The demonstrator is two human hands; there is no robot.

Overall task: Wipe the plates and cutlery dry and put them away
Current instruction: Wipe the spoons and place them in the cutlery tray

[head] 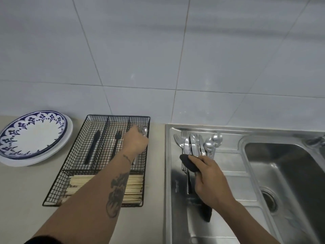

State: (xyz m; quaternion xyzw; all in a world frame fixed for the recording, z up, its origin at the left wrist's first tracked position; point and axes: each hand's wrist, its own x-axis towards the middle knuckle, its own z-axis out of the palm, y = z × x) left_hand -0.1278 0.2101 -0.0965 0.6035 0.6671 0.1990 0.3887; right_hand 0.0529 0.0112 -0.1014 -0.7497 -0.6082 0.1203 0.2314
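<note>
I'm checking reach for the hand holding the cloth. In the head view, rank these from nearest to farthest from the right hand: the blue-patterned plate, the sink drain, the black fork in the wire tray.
From the right hand, which grips the black cloth:
1. Sink drain, in the basin to its right.
2. Black fork, in the wire tray's middle compartment, to its left.
3. Blue-patterned plate, far left on the counter.

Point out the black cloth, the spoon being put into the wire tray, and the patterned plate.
black cloth (190,165), head view, on the bunched part beside the right hand's fingers.
spoon (143,130), head view, on the bowl showing past the left hand.
patterned plate (33,138), head view, on its white centre.
</note>
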